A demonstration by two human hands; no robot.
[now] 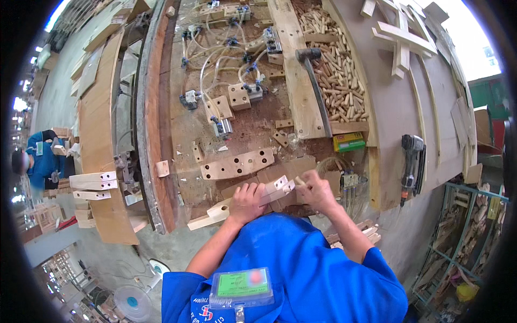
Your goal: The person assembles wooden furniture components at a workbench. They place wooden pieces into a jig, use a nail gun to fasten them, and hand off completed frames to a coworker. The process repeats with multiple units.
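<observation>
From the head view, we record the left hand (246,201) pressed flat over a long curved wooden piece (237,203) that lies at the near edge of the surface (253,129); its grip is closed down on that piece, holding it steady. The right hand (316,189) sits just beside the piece's drilled end, its fingers pinched on a small wooden dowel (298,182) held at or close to one of the end holes. We cannot tell whether the dowel has entered the hole. We judge the work to be at the pegging stage: at least one hole in the end face appears unfilled, so fitting is not complete. A second curved piece with holes (237,164) lies just beyond, apart from both hands and apparently not yet joined. Farther back, a tray of dowels (336,70) is well stocked, with a mallet (313,81) resting across its left side, untouched. A nail gun (412,164) lies at the right, well apart.
</observation>
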